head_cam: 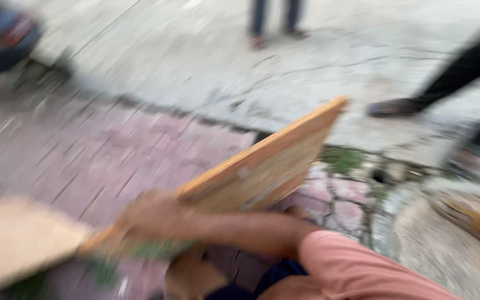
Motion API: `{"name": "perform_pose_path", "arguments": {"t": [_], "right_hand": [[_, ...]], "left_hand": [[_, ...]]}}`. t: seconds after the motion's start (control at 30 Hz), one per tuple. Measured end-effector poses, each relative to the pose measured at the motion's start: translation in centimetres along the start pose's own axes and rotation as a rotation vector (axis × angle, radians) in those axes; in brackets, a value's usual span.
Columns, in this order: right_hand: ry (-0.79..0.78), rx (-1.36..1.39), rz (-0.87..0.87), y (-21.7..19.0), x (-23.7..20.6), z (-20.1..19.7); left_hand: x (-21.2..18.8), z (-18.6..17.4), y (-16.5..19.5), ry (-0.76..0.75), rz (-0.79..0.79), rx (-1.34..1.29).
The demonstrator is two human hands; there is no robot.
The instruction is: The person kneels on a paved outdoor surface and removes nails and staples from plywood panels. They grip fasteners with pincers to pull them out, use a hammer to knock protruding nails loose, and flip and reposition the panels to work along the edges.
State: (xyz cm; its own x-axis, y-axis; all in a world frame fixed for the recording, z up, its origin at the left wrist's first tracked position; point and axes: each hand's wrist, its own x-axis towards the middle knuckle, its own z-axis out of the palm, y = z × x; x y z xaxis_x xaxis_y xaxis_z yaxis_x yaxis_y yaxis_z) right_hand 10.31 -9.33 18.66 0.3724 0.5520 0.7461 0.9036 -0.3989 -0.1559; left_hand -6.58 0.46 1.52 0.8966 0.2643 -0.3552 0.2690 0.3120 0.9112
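Over red paving, right hand (154, 216) grips wooden board (268, 166)

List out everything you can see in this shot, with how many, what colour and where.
wooden board: one, tan with orange edge, centre, tilted, held at its lower end
second flat panel: one, pale tan, lower left, blurred
brick paving: reddish-pink, left and centre
concrete ground: grey, cracked, top
standing person's legs: two, dark trousers, top centre
walking person's leg and shoe: dark, upper right
dark object: one, top left, too blurred to tell
weeds: green patch, right of board
right hand: one, grip closed on the board's lower end
pink sleeve: one, bottom right
left hand: not in view
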Motion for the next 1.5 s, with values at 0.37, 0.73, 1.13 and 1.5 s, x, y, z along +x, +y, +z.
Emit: {"name": "perform_pose_path", "arguments": {"t": [0.37,0.73,1.13,1.5], "right_hand": [[-0.223,-0.165,0.052,0.4,2.3,-1.5],[-0.189,-0.135,0.066,3.7,0.2,0.4],[-0.296,-0.078,0.059,2.4,1.8,-2.0],[-0.505,0.025,0.041,2.9,2.5,-1.4]], "left_hand": [[-1.5,-4.5,-2.7,0.189,0.599,-0.073],[7.5,-5.9,-0.9,0.055,0.234,0.154],[9.9,0.5,-2.2,-0.169,0.106,0.302],[6.8,-1.5,-1.6,-0.024,0.176,0.261]]}}
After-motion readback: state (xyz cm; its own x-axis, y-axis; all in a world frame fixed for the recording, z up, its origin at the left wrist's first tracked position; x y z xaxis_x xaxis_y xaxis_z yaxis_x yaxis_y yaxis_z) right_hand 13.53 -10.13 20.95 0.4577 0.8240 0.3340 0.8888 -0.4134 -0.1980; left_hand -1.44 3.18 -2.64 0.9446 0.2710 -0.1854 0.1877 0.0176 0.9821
